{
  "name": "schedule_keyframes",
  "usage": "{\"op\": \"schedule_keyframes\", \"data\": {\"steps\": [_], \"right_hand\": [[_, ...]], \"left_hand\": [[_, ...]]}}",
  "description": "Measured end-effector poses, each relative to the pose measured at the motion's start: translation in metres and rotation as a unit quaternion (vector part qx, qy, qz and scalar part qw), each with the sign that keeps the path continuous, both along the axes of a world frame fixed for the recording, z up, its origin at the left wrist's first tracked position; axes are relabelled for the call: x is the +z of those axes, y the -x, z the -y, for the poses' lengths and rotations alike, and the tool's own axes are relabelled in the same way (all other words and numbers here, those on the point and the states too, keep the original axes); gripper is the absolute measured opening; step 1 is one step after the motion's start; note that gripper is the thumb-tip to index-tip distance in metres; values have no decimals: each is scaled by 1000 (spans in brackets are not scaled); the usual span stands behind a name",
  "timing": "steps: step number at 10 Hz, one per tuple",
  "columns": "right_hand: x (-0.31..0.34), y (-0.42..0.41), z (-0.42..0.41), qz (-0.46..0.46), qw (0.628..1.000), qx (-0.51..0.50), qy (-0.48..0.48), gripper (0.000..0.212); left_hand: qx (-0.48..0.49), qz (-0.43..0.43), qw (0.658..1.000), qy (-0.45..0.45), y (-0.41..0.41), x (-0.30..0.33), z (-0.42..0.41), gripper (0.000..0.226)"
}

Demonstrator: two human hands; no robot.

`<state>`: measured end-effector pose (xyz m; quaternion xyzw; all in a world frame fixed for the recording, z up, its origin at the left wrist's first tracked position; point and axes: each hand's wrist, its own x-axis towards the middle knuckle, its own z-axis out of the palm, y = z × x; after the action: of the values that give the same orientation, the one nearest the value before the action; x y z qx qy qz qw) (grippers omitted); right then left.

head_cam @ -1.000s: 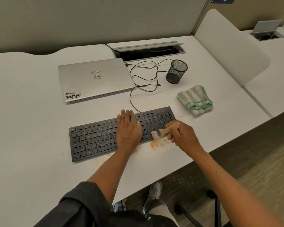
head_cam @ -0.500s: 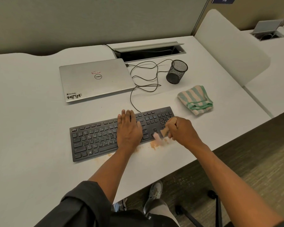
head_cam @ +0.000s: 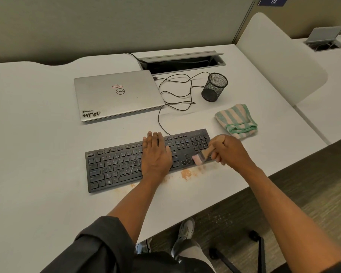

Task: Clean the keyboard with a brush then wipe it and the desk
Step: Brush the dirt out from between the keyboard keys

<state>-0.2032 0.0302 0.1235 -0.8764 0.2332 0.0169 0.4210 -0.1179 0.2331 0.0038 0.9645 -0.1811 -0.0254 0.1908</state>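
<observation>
A person's left hand (head_cam: 156, 154) lies flat with fingers straight on the middle of the black keyboard (head_cam: 126, 164), seemingly to steady it, while the right hand (head_cam: 227, 149) keeps a closed grip on a wooden brush (head_cam: 202, 155), bristles at the keyboard's right front corner. The keyboard sits near the bench (head_cam: 37, 154) front edge, orange dust (head_cam: 186, 173) just before it; a striped cloth (head_cam: 237, 120) waits near the right edge with open room between.

keyboard (head_cam: 130, 164) lies before the laptop (head_cam: 116, 94); cloth (head_cam: 237, 120) right, cup (head_cam: 214, 89) seemingly behind it.
</observation>
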Motion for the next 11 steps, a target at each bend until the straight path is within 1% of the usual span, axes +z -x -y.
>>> {"op": "schedule_keyframes", "data": {"steps": [1, 2, 3, 4, 5, 6, 7, 8, 9, 10, 11], "right_hand": [[-2, 2, 1, 35, 999, -16, -25, 24], [-10, 12, 1, 26, 1000, -5, 2, 24], [-9, 19, 10, 24, 998, -33, 55, 23], [-7, 22, 19, 52, 995, -76, 35, 22], [-10, 21, 13, 57, 996, -67, -29, 22], [-17, 20, 11, 35, 998, -46, -5, 21], [-14, 17, 19, 35, 994, -94, 36, 21], [-7, 11, 23, 54, 987, -145, 42, 19], [-11, 7, 11, 57, 985, -157, -40, 16], [-26, 6, 4, 41, 974, -188, -117, 15], [-26, 6, 16, 44, 964, -251, -76, 15]], "left_hand": [[0, -2, 1000, 0, 0, 0, -1, 62], [0, -3, 1000, 2, 1, 1, -1, 62], [1, -2, 1000, 4, 0, 2, 0, 62], [2, -5, 1000, 0, 0, 1, -1, 62], [-1, -6, 1000, -4, 0, 2, -1, 62], [-2, -7, 1000, -1, 1, 3, -1, 62], [-1, -7, 1000, -1, 0, 3, -1, 62], [-1, -10, 1000, -6, 1, 3, -1, 62], [-3, -10, 1000, -9, 1, 4, -1, 62], [-3, -9, 1000, -10, 1, 5, -1, 62], [-3, -12, 1000, -14, 1, 6, -1, 63]]}}
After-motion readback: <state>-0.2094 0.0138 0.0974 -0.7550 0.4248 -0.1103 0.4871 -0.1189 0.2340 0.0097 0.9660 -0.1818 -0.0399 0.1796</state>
